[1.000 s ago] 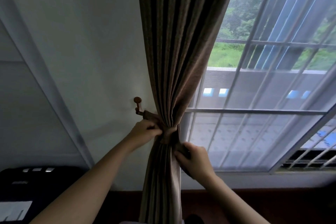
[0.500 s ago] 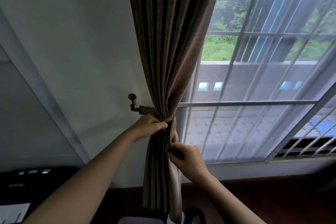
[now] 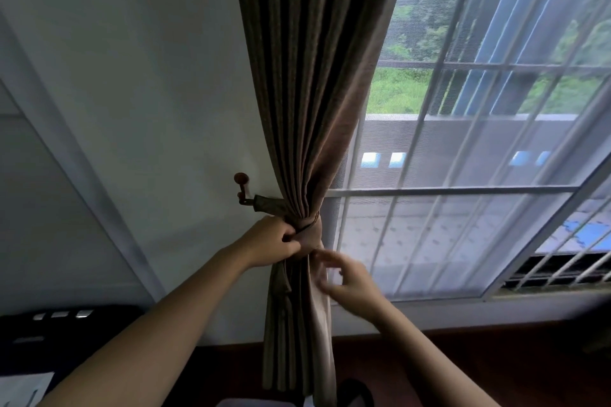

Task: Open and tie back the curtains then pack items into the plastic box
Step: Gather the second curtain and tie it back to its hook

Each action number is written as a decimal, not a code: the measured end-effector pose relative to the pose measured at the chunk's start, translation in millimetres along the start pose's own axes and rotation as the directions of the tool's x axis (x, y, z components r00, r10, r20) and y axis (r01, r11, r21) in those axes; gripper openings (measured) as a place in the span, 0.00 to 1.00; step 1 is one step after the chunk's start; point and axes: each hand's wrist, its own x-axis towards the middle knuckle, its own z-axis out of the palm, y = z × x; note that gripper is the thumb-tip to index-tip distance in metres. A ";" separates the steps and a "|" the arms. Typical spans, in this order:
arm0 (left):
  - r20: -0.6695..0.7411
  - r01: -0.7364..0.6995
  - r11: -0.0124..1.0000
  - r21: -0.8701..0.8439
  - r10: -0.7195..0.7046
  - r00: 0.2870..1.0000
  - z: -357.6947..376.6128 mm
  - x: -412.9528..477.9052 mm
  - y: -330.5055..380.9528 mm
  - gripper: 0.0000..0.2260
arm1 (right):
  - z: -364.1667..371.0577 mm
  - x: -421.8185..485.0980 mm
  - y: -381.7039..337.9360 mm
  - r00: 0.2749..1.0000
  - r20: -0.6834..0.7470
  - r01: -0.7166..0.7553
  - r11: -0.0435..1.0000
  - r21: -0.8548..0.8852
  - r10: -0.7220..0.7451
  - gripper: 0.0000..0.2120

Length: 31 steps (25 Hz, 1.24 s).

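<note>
Clearly the tying-back is the step in hand: the brown curtain (image 3: 307, 92) is drawn to the left edge of the window (image 3: 463, 190) and cinched into a narrow waist by a fabric tieback (image 3: 309, 233), which runs from a knobbed wall hook (image 3: 243, 190) around the bundle. The hook sits just left of the curtain, so the band pulls the cloth off the glass and toward the wall, and daylight comes through the meshed panes on the right. The left hand (image 3: 272, 241) is clenched at the left side of the waist, fingers and thumb curled and pinching the band against the folds, I would say to hold the loop tight while it is fastened. The right hand (image 3: 347, 277) is just below and right of the waist, fingers spread and loosely bent, holding nothing I can make out. It is blurred, and whether its fingertips brush the cloth I cannot tell. The band looks close to secured, though how its end is fixed is hidden behind the left hand. No plastic box is in sight from here; a dark unit (image 3: 66, 334) sits low at the left against the wall.
</note>
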 end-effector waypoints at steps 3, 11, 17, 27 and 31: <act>0.044 -0.060 0.994 0.086 0.057 0.997 -4.7 1.1 -6.8 0.12 | -20.4 30.8 -5.0 0.979 -0.202 -0.031 0.999 0.019 0.034 0.23; 0.201 -0.114 0.990 0.082 0.096 0.975 -23.8 3.9 -11.9 0.10 | -28.8 81.2 -31.1 0.998 -0.037 -0.046 0.999 0.010 0.047 0.34; 0.050 -0.030 0.998 0.055 0.027 0.998 -10.6 -2.8 -20.4 0.12 | -17.7 89.2 -44.6 0.961 -0.258 -0.135 0.984 -0.120 0.101 0.30; -0.280 0.057 0.736 -0.675 -0.327 0.903 -29.2 -20.3 -74.5 0.03 | -5.5 100.1 -45.8 0.953 -0.261 -0.156 0.988 0.006 0.152 0.27; -0.266 -0.066 0.320 -0.945 -0.637 0.723 -14.9 4.8 -73.2 0.10 | 2.4 108.9 -49.6 0.950 -0.272 -0.146 0.988 0.056 0.156 0.30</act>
